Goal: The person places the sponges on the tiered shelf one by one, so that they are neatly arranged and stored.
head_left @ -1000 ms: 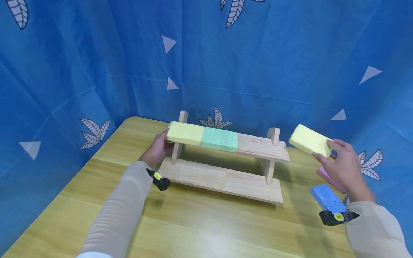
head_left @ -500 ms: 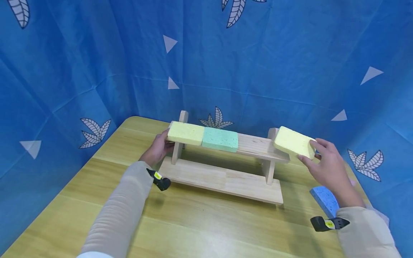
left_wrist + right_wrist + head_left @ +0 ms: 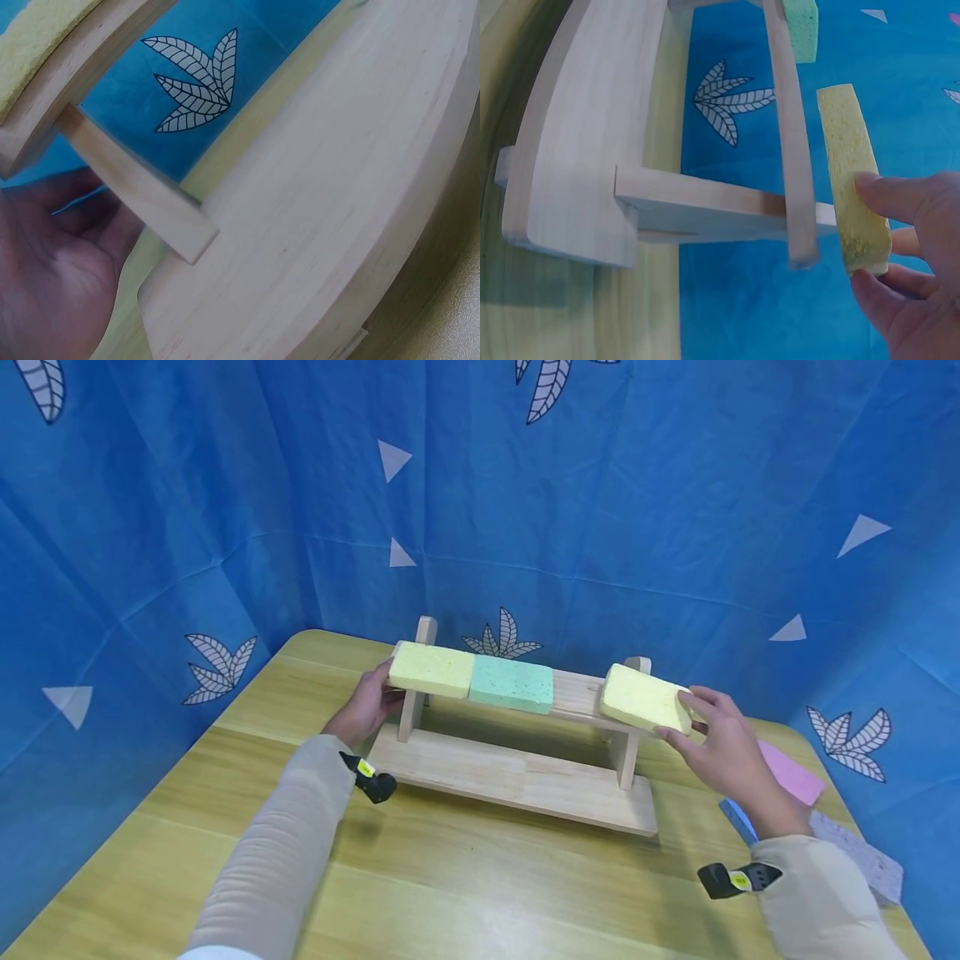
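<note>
A two-tier wooden shelf [image 3: 517, 768] stands on the table. On its upper board lie a yellow sponge [image 3: 432, 670] at the left end and a green sponge [image 3: 512, 682] right beside it. My left hand [image 3: 363, 706] grips the shelf's left end; in the left wrist view its fingers pass behind the upright [image 3: 139, 184]. With thumb and fingers my right hand [image 3: 723, 743] pinches a second yellow sponge [image 3: 643, 696] by its right end. That sponge hovers over the upper board's right end, and the right wrist view shows a gap between the two.
On the table's right side, partly behind my right arm, lie a pink sponge [image 3: 791, 772], a blue sponge [image 3: 738, 820] and a greyish-purple sponge [image 3: 862, 860]. A blue curtain [image 3: 600, 510] hangs behind the wooden table [image 3: 480, 893].
The right hand has carried its yellow sponge leftward, from beside the shelf to over the upper board's right end. The left hand and the shelf have stayed put.
</note>
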Available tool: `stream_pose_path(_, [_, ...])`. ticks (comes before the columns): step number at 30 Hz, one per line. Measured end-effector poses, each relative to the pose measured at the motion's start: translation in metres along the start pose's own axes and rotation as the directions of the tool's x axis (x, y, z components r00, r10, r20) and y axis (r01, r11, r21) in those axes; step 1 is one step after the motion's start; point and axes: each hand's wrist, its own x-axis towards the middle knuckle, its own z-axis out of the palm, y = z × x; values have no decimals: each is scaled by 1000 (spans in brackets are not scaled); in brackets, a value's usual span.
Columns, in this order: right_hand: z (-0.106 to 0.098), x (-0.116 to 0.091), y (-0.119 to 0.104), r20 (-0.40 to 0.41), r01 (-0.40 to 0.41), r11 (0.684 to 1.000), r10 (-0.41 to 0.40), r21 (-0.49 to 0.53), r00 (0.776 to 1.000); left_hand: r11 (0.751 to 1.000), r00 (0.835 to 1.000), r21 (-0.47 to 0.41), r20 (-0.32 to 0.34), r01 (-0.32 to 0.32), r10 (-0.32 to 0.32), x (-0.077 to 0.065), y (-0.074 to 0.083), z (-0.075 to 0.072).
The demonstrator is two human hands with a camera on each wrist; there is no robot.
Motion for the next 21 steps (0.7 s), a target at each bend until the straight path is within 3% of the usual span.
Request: stream_pose_path(21, [13, 13, -11, 94, 31, 1000, -31, 0, 995, 1000, 1000, 0, 1, -5, 5, 0, -1, 0])
